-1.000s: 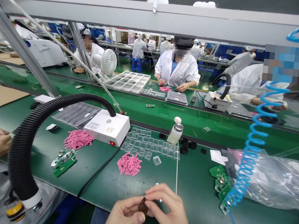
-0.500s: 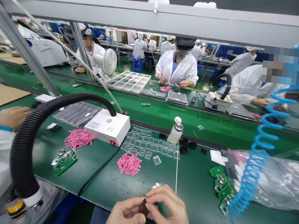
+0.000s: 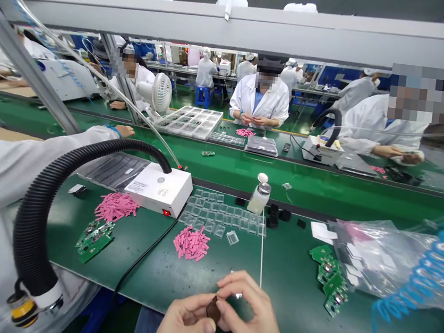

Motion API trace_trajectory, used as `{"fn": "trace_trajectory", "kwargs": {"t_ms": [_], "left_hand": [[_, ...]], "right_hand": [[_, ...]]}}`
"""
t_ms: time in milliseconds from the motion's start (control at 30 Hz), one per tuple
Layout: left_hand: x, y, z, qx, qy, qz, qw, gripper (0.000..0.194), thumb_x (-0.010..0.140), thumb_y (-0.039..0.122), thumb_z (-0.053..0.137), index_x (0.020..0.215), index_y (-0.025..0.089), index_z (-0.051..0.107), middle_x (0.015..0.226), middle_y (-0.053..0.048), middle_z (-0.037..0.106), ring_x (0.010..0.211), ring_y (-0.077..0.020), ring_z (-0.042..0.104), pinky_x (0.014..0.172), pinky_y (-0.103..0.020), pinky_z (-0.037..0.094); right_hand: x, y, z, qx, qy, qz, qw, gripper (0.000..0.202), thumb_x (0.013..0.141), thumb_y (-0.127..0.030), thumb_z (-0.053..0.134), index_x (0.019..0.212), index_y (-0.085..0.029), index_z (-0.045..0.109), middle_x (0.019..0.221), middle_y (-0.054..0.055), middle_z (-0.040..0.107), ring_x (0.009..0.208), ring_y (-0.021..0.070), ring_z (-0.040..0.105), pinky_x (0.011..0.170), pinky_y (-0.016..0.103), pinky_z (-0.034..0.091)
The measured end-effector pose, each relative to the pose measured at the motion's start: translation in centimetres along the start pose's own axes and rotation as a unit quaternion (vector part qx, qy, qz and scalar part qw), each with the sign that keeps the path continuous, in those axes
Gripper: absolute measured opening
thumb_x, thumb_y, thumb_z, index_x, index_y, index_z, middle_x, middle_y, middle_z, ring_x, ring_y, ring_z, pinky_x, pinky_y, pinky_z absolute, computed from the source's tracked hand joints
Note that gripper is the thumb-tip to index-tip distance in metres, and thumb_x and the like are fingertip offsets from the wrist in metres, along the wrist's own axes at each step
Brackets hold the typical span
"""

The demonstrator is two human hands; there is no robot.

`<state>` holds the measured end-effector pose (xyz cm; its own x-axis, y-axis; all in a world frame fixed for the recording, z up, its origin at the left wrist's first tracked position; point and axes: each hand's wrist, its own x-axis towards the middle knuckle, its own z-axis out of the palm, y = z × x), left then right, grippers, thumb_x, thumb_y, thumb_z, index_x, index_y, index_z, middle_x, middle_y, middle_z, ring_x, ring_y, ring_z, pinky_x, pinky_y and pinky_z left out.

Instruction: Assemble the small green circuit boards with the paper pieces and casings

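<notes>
Between my two hands is a small dark brown piece (image 3: 212, 311), low over the front edge of the bench. My left hand (image 3: 187, 320) pinches it with thumb and fingers from the left. The thumb and fingertips of my right hand (image 3: 247, 311) grip its upper right side. What kind of part it is I cannot make out. Just beyond my right fingers lies a small shiny scrap, mostly hidden. Farther forward are a pile of pink strips (image 3: 191, 243) and rows of clear plastic frames (image 3: 217, 211), with one loose clear frame (image 3: 232, 237) nearer me.
A white box (image 3: 159, 187) with a black flexible hose (image 3: 35, 220) stands left. Green circuit boards (image 3: 329, 280), a plastic bag (image 3: 392, 255) and a coiled blue hose (image 3: 426, 275) are right. A pump bottle (image 3: 259, 196) stands behind the frames. A co-worker's sleeve (image 3: 48, 146) reaches across left.
My hands stay nearly in place around the brown piece. The co-worker at left has stretched an arm forward over the conveyor. The blue coiled hose has swung right.
</notes>
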<state>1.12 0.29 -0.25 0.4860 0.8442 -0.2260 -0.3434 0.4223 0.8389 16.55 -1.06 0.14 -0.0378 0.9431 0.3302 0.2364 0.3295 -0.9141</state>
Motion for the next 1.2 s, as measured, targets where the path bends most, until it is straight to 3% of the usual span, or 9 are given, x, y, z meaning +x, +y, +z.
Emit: {"fn": "trace_trajectory", "kwargs": {"t_ms": [433,600,767,933,1033,1133,1200], "left_hand": [[0.2,-0.1,-0.2,0.007,-0.015,-0.006,1.000,0.044,0.062,0.044,0.078,0.097,0.019,0.074,0.069,-0.007,0.071,0.073,-0.0207,0.063,0.071,-0.030,0.046],[0.4,-1.1,-1.0,-0.006,-0.044,-0.009,0.999,0.042,0.063,0.042,0.078,0.097,0.019,0.074,0.070,-0.007,0.071,0.072,-0.0201,0.063,0.071,-0.030,0.046],[0.6,-2.0,-1.2,-0.043,-0.037,-0.026,0.998,0.043,0.062,0.045,0.077,0.095,0.017,0.074,0.072,-0.008,0.071,0.073,-0.0205,0.064,0.071,-0.030,0.047],[0.8,-1.9,-0.4,-0.105,0.005,-0.061,0.993,0.042,0.063,0.045,0.077,0.091,0.014,0.074,0.079,-0.012,0.073,0.080,-0.0247,0.067,0.084,-0.039,0.048],[0.8,-1.6,-0.3,-0.136,0.061,-0.083,0.985,0.038,0.065,0.043,0.076,0.090,0.014,0.074,0.082,-0.013,0.075,0.080,-0.0249,0.069,0.088,-0.040,0.047],[0.6,-1.2,-0.5,-0.162,0.129,-0.084,0.975,0.034,0.067,0.041,0.075,0.090,0.015,0.074,0.090,-0.014,0.076,0.086,-0.0244,0.069,0.089,-0.039,0.048],[0.5,-0.8,-0.7,-0.165,0.155,-0.077,0.971,0.034,0.067,0.040,0.076,0.091,0.015,0.074,0.094,-0.013,0.076,0.088,-0.0235,0.069,0.089,-0.037,0.048]], "right_hand": [[0.2,0.0,-0.2,-0.005,0.006,0.001,1.000,0.012,0.081,-0.009,0.059,0.080,-0.021,0.062,0.090,0.002,0.065,0.083,0.0132,0.063,0.075,0.020,0.047],[0.5,-0.5,-0.2,-0.003,0.001,0.011,1.000,0.012,0.078,-0.009,0.057,0.073,-0.020,0.058,0.086,0.002,0.064,0.081,0.0134,0.063,0.074,0.021,0.047],[0.6,-0.4,0.2,-0.008,0.033,-0.030,0.999,0.014,0.074,-0.007,0.056,0.070,-0.020,0.053,0.079,0.001,0.062,0.073,0.0124,0.062,0.068,0.020,0.047],[0.4,-0.1,0.6,-0.018,0.081,-0.038,0.996,0.015,0.073,-0.006,0.056,0.068,-0.020,0.054,0.076,0.001,0.061,0.071,0.0133,0.061,0.066,0.021,0.047],[0.2,0.2,0.4,-0.016,0.102,-0.025,0.994,0.014,0.073,-0.008,0.056,0.067,-0.020,0.053,0.075,0.001,0.060,0.069,0.0136,0.061,0.064,0.022,0.047],[-0.1,1.4,-0.2,-0.017,0.125,0.035,0.991,0.012,0.079,-0.014,0.055,0.069,-0.020,0.051,0.071,0.000,0.060,0.067,0.0143,0.060,0.064,0.023,0.048],[-0.2,2.9,-0.7,-0.059,0.099,0.093,0.989,0.012,0.082,-0.018,0.054,0.071,-0.021,0.051,0.069,0.000,0.060,0.066,0.0151,0.060,0.064,0.025,0.048]]}}
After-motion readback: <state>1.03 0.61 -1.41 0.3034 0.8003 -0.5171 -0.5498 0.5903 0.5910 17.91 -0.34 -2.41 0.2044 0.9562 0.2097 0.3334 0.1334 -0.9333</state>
